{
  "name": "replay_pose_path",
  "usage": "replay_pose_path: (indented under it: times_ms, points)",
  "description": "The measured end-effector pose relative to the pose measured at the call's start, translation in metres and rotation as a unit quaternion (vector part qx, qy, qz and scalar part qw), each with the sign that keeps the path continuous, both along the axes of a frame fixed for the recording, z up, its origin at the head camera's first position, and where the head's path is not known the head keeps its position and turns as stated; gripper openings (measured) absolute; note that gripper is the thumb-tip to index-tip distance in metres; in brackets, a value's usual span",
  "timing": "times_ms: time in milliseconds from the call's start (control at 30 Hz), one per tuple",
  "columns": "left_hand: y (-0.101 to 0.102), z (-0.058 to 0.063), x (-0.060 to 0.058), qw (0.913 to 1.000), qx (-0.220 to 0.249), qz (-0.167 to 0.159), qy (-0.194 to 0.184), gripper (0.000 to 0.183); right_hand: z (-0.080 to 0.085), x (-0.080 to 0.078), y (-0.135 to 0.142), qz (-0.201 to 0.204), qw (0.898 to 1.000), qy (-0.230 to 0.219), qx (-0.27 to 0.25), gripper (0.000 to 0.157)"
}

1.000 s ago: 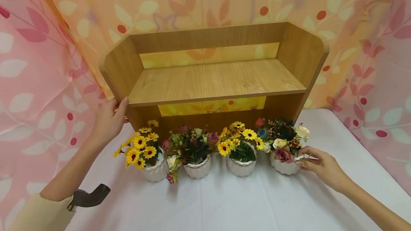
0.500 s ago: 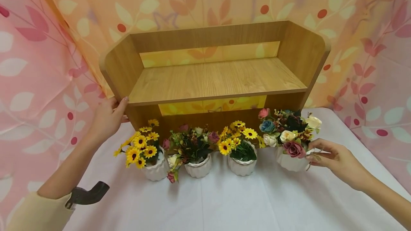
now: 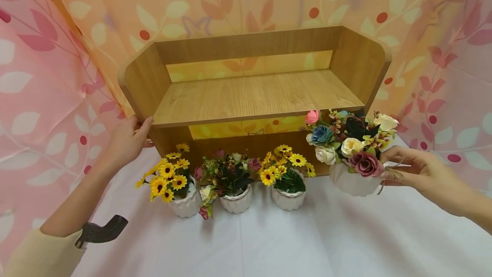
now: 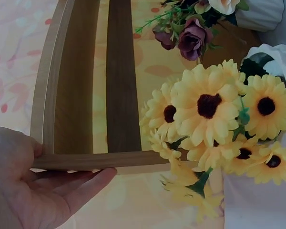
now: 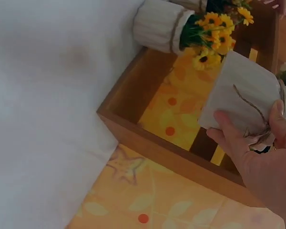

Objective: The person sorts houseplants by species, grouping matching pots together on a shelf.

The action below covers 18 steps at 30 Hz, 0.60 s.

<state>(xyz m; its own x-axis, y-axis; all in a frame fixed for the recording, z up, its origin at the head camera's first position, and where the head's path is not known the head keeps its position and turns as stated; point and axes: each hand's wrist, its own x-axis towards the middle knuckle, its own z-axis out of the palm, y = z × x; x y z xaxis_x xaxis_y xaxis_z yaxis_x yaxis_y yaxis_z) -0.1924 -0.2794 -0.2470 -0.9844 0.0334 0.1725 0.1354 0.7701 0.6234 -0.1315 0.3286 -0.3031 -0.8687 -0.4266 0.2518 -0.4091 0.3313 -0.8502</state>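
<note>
A white pot of mixed artificial roses (image 3: 355,181) is held above the table by my right hand (image 3: 430,178), at the right front of the shelf. In the right wrist view the thumb and fingers grip the pot (image 5: 243,90) near its rim, where a twine bow is tied. On the left, my left hand (image 3: 128,142) grips the side panel of the wooden shelf (image 3: 253,97). The left wrist view shows its thumb on one face of the panel and the fingers (image 4: 93,188) on the other. Yellow sunflowers (image 4: 207,105) stand close to that hand.
Three more white pots stand in a row before the shelf: left sunflowers (image 3: 184,202), mixed roses (image 3: 236,200) and right sunflowers (image 3: 289,198). They rest on a white cloth (image 3: 230,247). Patterned curtains (image 3: 246,3) hang behind and at both sides.
My right hand has lifted the rose pot off the table, moving it up and slightly right. The left hand stays on the shelf's side, and the other pots have not moved.
</note>
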Motion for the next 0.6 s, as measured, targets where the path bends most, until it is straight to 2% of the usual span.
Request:
replay_pose_path:
  times_ms: [167,300,367,533,600]
  points:
    - [-0.001,0.001,0.002,0.9991,-0.040,0.009,0.005,0.067,0.025,-0.007,-0.006,0.021,1.000,-0.005,-0.013,0.034]
    - [0.000,-0.003,0.004,0.9960,-0.071,0.031,0.045,0.063,0.046,-0.014,-0.014,0.036,0.999,0.006,-0.014,0.034]
    - [0.001,-0.006,0.005,0.9953,-0.066,0.036,0.061,0.062,0.057,-0.018,-0.019,0.046,0.999,0.006,-0.021,0.034]
    - [0.003,-0.011,0.005,0.9950,-0.018,0.027,0.094,0.058,0.082,-0.029,-0.030,0.071,0.996,-0.004,-0.051,0.035]
    - [0.003,-0.013,0.006,0.9935,-0.005,0.020,0.112,0.053,0.092,-0.034,-0.036,0.058,0.998,-0.001,-0.036,0.035]
